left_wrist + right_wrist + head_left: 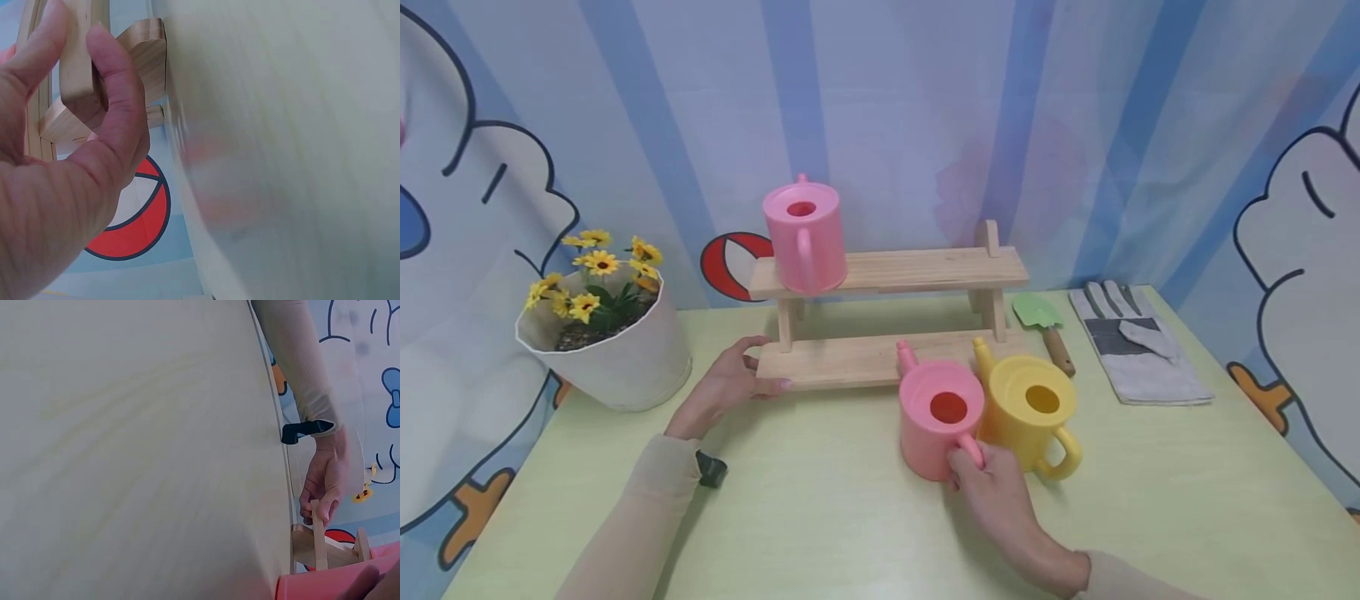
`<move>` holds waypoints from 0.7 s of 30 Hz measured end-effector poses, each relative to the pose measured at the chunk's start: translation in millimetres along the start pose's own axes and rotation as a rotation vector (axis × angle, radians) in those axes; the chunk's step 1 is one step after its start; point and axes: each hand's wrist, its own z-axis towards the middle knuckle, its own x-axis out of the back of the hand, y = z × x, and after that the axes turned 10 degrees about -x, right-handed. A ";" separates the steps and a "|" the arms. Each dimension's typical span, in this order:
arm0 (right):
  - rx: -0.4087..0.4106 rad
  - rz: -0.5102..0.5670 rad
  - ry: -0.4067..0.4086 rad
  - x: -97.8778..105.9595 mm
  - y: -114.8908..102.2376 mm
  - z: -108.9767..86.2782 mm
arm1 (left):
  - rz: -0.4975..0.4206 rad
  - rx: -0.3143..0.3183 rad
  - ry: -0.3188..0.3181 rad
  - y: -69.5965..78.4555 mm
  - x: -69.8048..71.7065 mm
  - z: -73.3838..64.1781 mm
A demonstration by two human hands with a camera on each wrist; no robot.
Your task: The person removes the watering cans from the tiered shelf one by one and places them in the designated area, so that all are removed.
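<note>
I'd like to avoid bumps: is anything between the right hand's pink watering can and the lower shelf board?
Nothing visible stands between the pink can and the lower board; the yellow can sits alongside, to the right.

The pink watering can (925,437) is round, with a wide hole in its top; its loop handle is gripped by the right fingers (961,468), and its spout points forward, away from them. The wooden shelf (842,362), pale with two stepped boards, stands upright; the left fingers (752,342) hold its lower board's left end, the upper board rising beyond them.
</note>
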 end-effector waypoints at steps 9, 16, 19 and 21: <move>-0.016 -0.001 0.006 1.3 4.0 -1.9 | -0.001 -0.014 0.003 -1.0 0.1 0.6; -0.057 -0.010 -0.014 2.5 3.0 -3.6 | 0.006 -0.007 0.006 -0.8 0.5 1.1; -0.067 -0.027 -0.008 3.6 2.9 -4.2 | 0.021 0.000 0.008 -0.4 0.0 1.6; -0.062 -0.038 0.003 5.2 3.4 -4.7 | 0.021 0.005 0.010 -0.5 -0.5 2.2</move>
